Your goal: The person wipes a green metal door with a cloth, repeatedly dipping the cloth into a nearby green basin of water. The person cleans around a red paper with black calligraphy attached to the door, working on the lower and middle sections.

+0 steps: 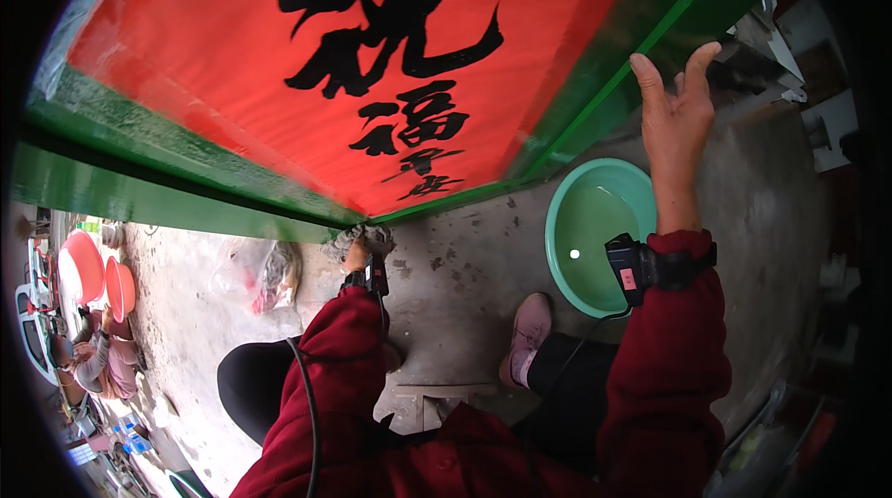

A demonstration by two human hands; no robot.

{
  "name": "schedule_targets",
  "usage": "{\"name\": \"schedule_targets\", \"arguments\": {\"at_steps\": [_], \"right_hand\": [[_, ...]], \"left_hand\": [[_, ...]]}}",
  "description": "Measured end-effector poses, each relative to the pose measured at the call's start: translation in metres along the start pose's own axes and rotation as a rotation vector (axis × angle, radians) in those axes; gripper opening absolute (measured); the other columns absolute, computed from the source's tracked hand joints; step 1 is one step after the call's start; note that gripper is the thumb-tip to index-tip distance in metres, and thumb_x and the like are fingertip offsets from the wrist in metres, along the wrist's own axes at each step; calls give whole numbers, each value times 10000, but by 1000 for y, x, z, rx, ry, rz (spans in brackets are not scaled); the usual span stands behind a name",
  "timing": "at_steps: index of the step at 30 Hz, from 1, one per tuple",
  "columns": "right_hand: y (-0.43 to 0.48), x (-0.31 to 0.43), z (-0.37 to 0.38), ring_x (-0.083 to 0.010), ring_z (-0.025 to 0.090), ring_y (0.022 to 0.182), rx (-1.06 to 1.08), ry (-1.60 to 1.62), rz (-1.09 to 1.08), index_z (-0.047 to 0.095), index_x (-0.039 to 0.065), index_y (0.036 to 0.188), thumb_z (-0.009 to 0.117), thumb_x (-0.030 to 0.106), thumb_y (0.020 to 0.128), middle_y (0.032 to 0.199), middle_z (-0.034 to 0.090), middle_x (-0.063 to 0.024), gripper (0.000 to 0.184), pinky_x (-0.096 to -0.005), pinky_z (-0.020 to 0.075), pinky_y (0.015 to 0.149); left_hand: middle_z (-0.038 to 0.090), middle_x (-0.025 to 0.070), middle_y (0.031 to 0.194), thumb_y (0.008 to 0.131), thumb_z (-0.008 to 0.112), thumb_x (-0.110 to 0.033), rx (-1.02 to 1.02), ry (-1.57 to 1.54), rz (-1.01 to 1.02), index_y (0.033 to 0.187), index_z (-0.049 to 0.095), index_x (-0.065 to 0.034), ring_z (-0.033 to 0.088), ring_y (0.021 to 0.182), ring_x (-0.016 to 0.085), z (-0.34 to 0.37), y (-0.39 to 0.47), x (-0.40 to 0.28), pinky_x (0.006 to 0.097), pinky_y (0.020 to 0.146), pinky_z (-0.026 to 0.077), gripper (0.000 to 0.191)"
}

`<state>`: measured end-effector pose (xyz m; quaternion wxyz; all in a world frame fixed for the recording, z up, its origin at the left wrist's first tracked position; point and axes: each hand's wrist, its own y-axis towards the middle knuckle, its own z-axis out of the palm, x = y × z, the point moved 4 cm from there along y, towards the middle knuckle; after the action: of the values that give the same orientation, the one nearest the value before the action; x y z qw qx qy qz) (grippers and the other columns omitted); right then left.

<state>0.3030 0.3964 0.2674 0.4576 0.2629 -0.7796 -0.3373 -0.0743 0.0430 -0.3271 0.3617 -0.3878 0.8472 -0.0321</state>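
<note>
A green door panel (585,104) with a red paper sheet (230,59) bearing large black brush writing fills the upper part of the view. At its bottom corner, my left hand (356,257) grips a grey cloth (340,241), which is against the green edge. My right hand (676,115) is raised by the panel's right edge, thumb and fingers spread, holding nothing. Whether its fingertips touch the green surface is hard to tell. Below that hand, a turquoise basin (550,240) of cloudy, greenish water stands on the floor.
A clear plastic bag (261,275) of things lies on the concrete floor (446,303) to the left. My pink shoe (531,331) is beside the basin. A low wooden stool (421,400) shows beneath me. Farther left, a person (104,362) crouches near red basins (80,266).
</note>
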Motion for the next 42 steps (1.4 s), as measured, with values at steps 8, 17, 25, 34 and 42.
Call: {"name": "schedule_targets", "arguments": {"at_steps": [8, 17, 25, 34, 42], "right_hand": [[0, 5, -1, -135, 601, 717, 14, -12, -13, 290, -190, 1488, 833, 384, 861, 1371, 549, -365, 1009, -245, 531, 599], [0, 8, -1, -330, 652, 1108, 39, -59, 14, 260, -199, 1491, 800, 434, 875, 1413, 488, -398, 1036, -327, 567, 761], [-2, 5, 1, -481, 421, 1402, 47, -171, -29, 258, -169, 1510, 760, 429, 900, 1495, 394, -394, 991, -434, 411, 1128], [-2, 0, -10, -432, 426, 1416, 194, -70, 133, 194, -7, 1599, 717, 383, 943, 1537, 399, -323, 925, -416, 418, 1104], [-9, -15, -17, -430, 429, 1426, 261, 101, 206, 179, 213, 1641, 718, 181, 923, 1542, 408, -318, 899, -405, 406, 1105]], "left_hand": [[611, 102, 1048, 1018, 431, -357, 366, -1191, -419, 1178, 517, -61, 584, 1016, 258, 78, -29, -178, 456, 965, 497, 348], [596, 72, 1129, 1042, 417, -232, -48, -1645, -577, 1200, 530, -60, 574, 1060, 247, -20, -53, -154, 447, 1012, 467, 259], [684, 155, 1176, 982, 452, -184, -280, -2018, -469, 1181, 613, -6, 651, 1072, 348, -178, -91, -94, 497, 971, 538, 311], [671, 103, 965, 851, 634, -13, -947, -1531, 226, 1178, 584, -12, 685, 775, 244, -374, -199, -276, 379, 680, 585, 330], [622, 136, 1156, 829, 706, -21, -1424, -617, 712, 1248, 579, 0, 602, 1043, 268, -502, -260, -390, 387, 893, 490, 438]]}}
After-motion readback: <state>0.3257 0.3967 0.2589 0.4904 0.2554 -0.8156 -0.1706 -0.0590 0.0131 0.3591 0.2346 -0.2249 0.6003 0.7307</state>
